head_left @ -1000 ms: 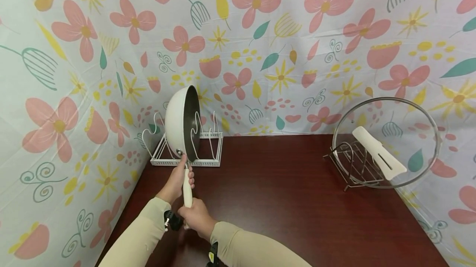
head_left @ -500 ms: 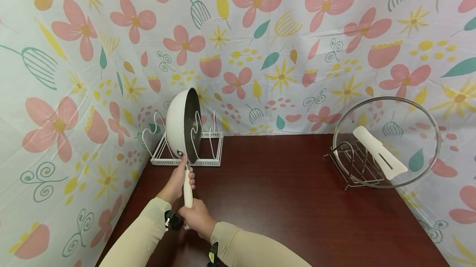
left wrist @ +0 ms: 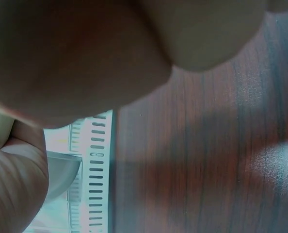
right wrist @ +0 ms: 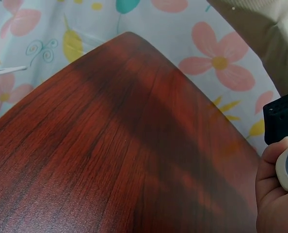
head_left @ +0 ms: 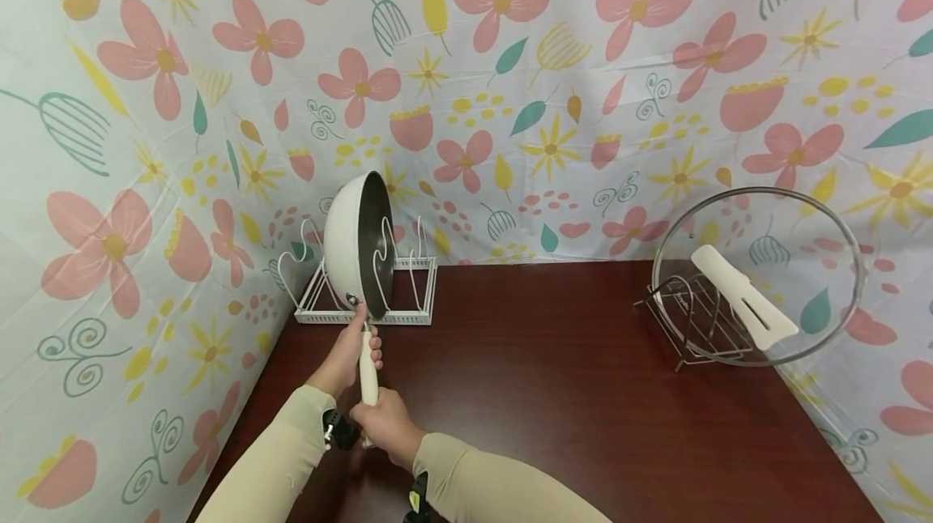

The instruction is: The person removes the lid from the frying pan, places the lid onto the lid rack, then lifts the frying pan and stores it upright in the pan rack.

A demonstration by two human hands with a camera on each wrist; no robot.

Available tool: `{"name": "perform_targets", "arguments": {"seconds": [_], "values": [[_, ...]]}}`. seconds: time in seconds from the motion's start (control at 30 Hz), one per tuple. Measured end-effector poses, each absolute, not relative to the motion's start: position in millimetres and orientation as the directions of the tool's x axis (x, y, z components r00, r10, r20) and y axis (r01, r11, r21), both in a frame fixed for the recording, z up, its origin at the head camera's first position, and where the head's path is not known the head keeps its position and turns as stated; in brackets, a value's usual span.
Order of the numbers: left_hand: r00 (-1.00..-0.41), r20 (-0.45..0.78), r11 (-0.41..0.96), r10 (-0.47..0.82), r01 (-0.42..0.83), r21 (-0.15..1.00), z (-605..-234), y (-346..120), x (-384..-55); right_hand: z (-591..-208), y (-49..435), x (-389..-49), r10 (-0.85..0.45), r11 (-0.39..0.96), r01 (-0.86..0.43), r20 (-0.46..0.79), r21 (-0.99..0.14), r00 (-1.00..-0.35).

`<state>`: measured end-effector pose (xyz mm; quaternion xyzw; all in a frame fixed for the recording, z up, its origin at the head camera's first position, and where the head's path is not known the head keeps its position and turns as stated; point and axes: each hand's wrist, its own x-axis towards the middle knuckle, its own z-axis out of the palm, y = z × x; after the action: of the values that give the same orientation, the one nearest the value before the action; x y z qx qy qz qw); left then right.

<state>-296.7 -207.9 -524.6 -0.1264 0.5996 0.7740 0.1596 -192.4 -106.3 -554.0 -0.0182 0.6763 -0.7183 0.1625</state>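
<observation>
A white frying pan point(head_left: 342, 240) with a dark inside stands on its edge in a white wire rack point(head_left: 408, 318), its opening facing right. Its cream handle point(head_left: 368, 373) points toward me. My left hand point(head_left: 344, 361) grips the handle near the pan body, thumb laid along it toward the rivet. Lower down, my right hand point(head_left: 392, 426) holds the handle's near end. In the left wrist view the hand's fingers point(left wrist: 81, 58) cover much of the picture, with the rack's slotted base point(left wrist: 96, 179) below. The right wrist view shows the handle's round end point(right wrist: 282, 170) within a hand.
On the right, a glass lid point(head_left: 824, 296) with a cream handle point(head_left: 743, 300) leans in a dark wire stand point(head_left: 688, 321). A dark red wooden table point(head_left: 539, 361) lies beneath everything. Flower-patterned cloth point(head_left: 510, 126) hangs behind and at the sides.
The pan tips down very slightly between the first two frames. Both hands keep their hold on the handle, and the head view shifts a little.
</observation>
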Motion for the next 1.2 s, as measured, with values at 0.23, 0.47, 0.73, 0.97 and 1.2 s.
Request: {"name": "perform_targets", "arguments": {"seconds": [0.23,0.47,0.73,0.97,1.2], "values": [[-0.907,-0.402,-0.238,0.123,-0.420,0.876,-524.9,-209.0,-297.1,-554.3,-105.4,-193.8,-0.264,-0.020,0.224,-0.211,-0.974,-0.941],[-0.899,-0.412,-0.292,0.147,-0.438,0.850,-523.9,-209.2,-299.2,-553.4,-103.7,-195.6,-0.272,-0.006,0.216,-0.206,-0.976,-0.940],[-0.893,-0.423,-0.308,0.156,-0.450,0.838,-525.8,-210.3,-302.1,-553.9,-104.7,-197.7,-0.273,-0.042,0.226,-0.207,-0.973,-0.940],[-0.895,-0.409,-0.292,0.178,-0.445,0.847,-526.0,-212.7,-305.3,-551.4,-104.9,-200.3,-0.284,-0.041,0.221,-0.200,-0.975,-0.938],[-0.893,-0.417,-0.275,0.168,-0.449,0.850,-530.0,-212.8,-309.9,-552.0,-103.4,-203.5,-0.295,-0.047,0.228,-0.204,-0.973,-0.934]]}}
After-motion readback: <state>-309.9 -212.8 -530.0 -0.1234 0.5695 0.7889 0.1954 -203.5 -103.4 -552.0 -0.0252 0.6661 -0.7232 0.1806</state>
